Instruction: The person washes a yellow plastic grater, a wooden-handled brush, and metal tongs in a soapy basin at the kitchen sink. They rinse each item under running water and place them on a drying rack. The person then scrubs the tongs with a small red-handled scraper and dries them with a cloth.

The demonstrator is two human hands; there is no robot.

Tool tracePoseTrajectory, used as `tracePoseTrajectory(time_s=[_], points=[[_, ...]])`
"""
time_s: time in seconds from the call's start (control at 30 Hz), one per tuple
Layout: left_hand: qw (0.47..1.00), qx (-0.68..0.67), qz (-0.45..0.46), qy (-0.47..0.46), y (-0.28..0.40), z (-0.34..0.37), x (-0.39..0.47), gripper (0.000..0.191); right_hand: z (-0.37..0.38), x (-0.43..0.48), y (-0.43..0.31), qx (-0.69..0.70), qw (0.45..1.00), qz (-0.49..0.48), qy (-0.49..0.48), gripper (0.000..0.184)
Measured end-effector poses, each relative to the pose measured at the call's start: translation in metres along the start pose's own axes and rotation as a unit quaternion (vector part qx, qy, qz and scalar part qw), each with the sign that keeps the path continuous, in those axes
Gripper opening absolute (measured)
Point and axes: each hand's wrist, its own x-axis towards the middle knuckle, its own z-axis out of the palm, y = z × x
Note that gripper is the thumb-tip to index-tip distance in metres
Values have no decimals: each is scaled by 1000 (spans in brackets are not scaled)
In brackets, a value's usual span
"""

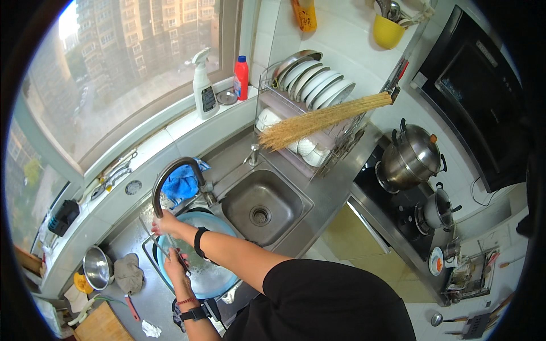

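A thin metal utensil (158, 243), perhaps tongs or a rack part, slants over a light-blue plastic basin (213, 286) that holds cloudy water in the left sink. Low on its dark end, my left hand (175, 266) grips it. My right hand (167, 224) is at its upper part, just under the spout of the curved faucet (160, 179); whether those fingers close on it cannot be told. Water seems to run by that hand. A blue cloth (181, 183) lies behind the faucet.
Right of the basin is a smaller steel sink (262, 204). A dish rack (298, 164) with plates and a straw whisk broom (328, 121) stand behind it. At left are a steel bowl (98, 267), a grey cloth (129, 274), a red-handled knife (133, 309) and a cutting board (102, 326).
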Motion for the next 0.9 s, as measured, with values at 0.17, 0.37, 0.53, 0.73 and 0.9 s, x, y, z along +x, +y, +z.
tracePoseTrajectory(time_s=[0.17,0.37,0.53,0.73,0.9], points=[[990,-132,14,-39,-5,13,48,27,-23,-19,1,-199,976,-7,-84,14],[971,-226,75,-31,-1,62,88,17,-62,-29,-32,-413,894,-175,-11,30],[943,-319,88,16,18,78,102,25,-131,-56,-87,-557,829,-47,17,47],[963,-229,140,-19,15,60,85,10,-177,-45,-139,-649,745,-123,94,57],[958,-282,44,25,5,58,41,27,-183,-22,-161,-738,647,22,-191,60]])
